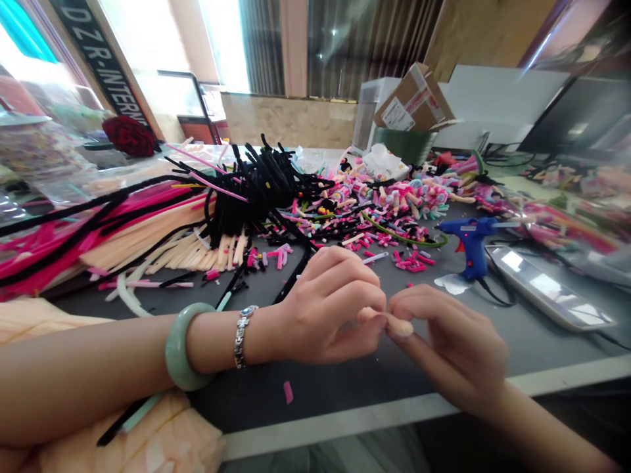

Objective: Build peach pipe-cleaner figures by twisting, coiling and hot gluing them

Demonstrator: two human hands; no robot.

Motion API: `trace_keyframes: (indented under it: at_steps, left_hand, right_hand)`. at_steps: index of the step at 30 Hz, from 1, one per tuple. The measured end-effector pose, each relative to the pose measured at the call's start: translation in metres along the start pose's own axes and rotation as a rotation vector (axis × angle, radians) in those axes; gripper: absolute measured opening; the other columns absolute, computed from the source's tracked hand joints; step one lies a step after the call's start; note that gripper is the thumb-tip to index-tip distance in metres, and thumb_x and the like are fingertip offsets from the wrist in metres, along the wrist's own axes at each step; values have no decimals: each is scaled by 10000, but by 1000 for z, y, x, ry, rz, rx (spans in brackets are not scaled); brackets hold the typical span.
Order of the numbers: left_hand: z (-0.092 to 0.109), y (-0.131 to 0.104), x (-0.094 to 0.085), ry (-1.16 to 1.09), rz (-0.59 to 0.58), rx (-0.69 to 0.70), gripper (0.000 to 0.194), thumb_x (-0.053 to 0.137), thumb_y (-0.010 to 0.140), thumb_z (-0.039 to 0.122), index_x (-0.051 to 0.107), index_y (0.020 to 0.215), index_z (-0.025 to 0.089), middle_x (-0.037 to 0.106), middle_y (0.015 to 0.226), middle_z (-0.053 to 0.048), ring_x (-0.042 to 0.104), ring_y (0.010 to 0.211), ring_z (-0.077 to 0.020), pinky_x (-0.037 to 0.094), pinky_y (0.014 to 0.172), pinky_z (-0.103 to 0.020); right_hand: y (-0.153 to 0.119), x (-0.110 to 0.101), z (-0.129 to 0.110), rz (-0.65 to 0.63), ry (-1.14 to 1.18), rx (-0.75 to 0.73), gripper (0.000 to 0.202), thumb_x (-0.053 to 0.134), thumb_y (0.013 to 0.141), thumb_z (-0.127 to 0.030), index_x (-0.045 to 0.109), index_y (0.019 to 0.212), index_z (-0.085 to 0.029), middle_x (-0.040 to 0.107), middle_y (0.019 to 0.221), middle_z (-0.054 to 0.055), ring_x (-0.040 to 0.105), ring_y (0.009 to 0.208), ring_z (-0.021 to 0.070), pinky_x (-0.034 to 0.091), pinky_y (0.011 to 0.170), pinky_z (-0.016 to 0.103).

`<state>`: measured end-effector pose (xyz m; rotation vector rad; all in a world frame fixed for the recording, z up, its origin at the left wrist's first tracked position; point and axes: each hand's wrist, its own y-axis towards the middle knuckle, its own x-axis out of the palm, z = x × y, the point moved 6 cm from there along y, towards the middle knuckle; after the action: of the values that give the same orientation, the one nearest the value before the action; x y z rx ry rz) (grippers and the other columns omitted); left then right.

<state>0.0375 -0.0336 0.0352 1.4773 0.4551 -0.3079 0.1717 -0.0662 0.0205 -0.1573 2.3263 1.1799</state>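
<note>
Above the dark table, my left hand [335, 312] is closed, fingers curled, with a jade-green bangle [180, 348] and a silver bracelet [241, 338] on that arm. Its fingertips meet those of my right hand [453, 341], which is pinched too. Between them is a short peach pipe cleaner [398, 326], bent or rolled; its middle is partly hidden by my fingers. A small pink pipe cleaner piece [288, 393] lies on the table below my left hand. Behind the hands are bundles of black pipe cleaners [256, 180] and peach pipe cleaners [148, 243].
A blue glue gun [470, 243] stands at the right, its cord running near a white device [552, 289] with a glossy top. Cut pipe cleaner pieces [409, 259] are heaped across the middle. Farther back are a cardboard box [414, 102] and a dark red rose [129, 136].
</note>
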Motion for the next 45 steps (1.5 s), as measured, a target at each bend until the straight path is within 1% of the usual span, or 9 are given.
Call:
trace_keyframes:
  at_steps: [6, 10, 14, 18, 22, 30, 35, 42, 45]
  left_hand:
    - [4, 2, -1, 93, -19, 24, 72, 638, 748, 171, 593, 803, 184, 664, 765, -11, 558, 818, -183, 465, 753, -348]
    - [4, 2, -1, 99, -6, 33, 116, 653, 738, 181, 618, 848, 178, 666, 760, -12, 560, 799, -185, 460, 723, -347]
    - [5, 2, -1, 117, 2, 39, 141, 676, 729, 190, 632, 862, 177, 671, 766, -17, 565, 810, -192, 459, 727, -353]
    - [5, 0, -1, 113, -18, 52, 130, 654, 736, 162, 638, 864, 177, 673, 779, -22, 560, 826, -197, 455, 735, -362]
    - [4, -3, 0, 97, -6, 69, 110, 612, 720, 132, 616, 814, 188, 652, 753, -9, 540, 854, -201, 438, 744, -369]
    - [5, -3, 4, 93, -74, 91, 80, 563, 760, 129, 576, 824, 175, 638, 758, -11, 538, 878, -185, 459, 782, -350]
    - [5, -1, 4, 66, -63, 87, 73, 564, 746, 113, 574, 800, 162, 636, 757, -17, 535, 843, -179, 488, 802, -340]
    - [1, -1, 4, -3, -24, 48, 139, 584, 740, 82, 585, 841, 178, 650, 724, 2, 541, 765, -144, 498, 831, -327]
    - [0, -2, 4, -29, -24, 23, 105, 599, 751, 118, 593, 837, 179, 650, 731, -4, 545, 778, -150, 497, 822, -335]
  right_hand:
    - [1, -1, -1, 40, -54, 27, 184, 558, 785, -7, 552, 833, -185, 603, 731, -8, 556, 644, 85, 463, 589, 204]
    - [-2, -3, 5, 76, -77, 100, 139, 584, 813, -56, 568, 848, -189, 604, 730, -24, 553, 646, 67, 451, 606, 186]
    - [-3, -5, 8, 97, -33, 131, 137, 614, 805, -62, 582, 823, -193, 606, 715, -35, 559, 637, 60, 454, 594, 175]
    - [-1, -6, 8, 100, -5, 121, 141, 629, 799, -51, 604, 808, -190, 635, 719, -38, 577, 637, 53, 464, 605, 163]
    - [-1, -4, 4, 51, -17, 67, 162, 634, 785, -25, 612, 820, -181, 661, 754, -24, 604, 663, 59, 480, 625, 161]
    - [0, -2, 1, 39, -62, 33, 161, 624, 784, -17, 606, 821, -173, 653, 744, -17, 594, 645, 63, 477, 619, 167]
    - [-2, -3, 2, 43, -67, 28, 161, 617, 785, -14, 603, 821, -171, 650, 754, -14, 590, 651, 63, 474, 616, 167]
    - [-3, -5, 5, 69, -83, 58, 161, 638, 779, -31, 626, 807, -189, 671, 740, -29, 614, 643, 65, 483, 625, 165]
    - [0, -6, 4, 78, -98, 57, 144, 641, 782, -48, 638, 787, -192, 680, 718, -29, 621, 622, 69, 489, 607, 164]
